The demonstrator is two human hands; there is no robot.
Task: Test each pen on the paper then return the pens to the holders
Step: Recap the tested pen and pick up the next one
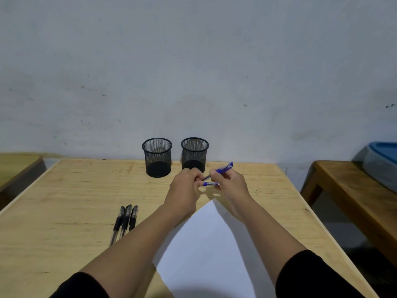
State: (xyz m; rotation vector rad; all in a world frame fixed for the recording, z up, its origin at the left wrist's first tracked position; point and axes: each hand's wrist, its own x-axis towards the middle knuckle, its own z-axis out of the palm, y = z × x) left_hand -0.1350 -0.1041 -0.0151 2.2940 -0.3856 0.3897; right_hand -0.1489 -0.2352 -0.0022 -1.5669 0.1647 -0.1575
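White paper lies nearest me on the wooden table. Both hands together above it: right hand grips a blue pen, left hand pinches its tip end. Three black pens lie left; two mesh holders stand behind.

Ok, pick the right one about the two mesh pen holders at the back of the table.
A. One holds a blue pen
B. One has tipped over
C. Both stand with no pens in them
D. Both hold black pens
C: both mesh holders stand upright with nothing inside, while three black pens lie on the table and the hands hold blue pens.
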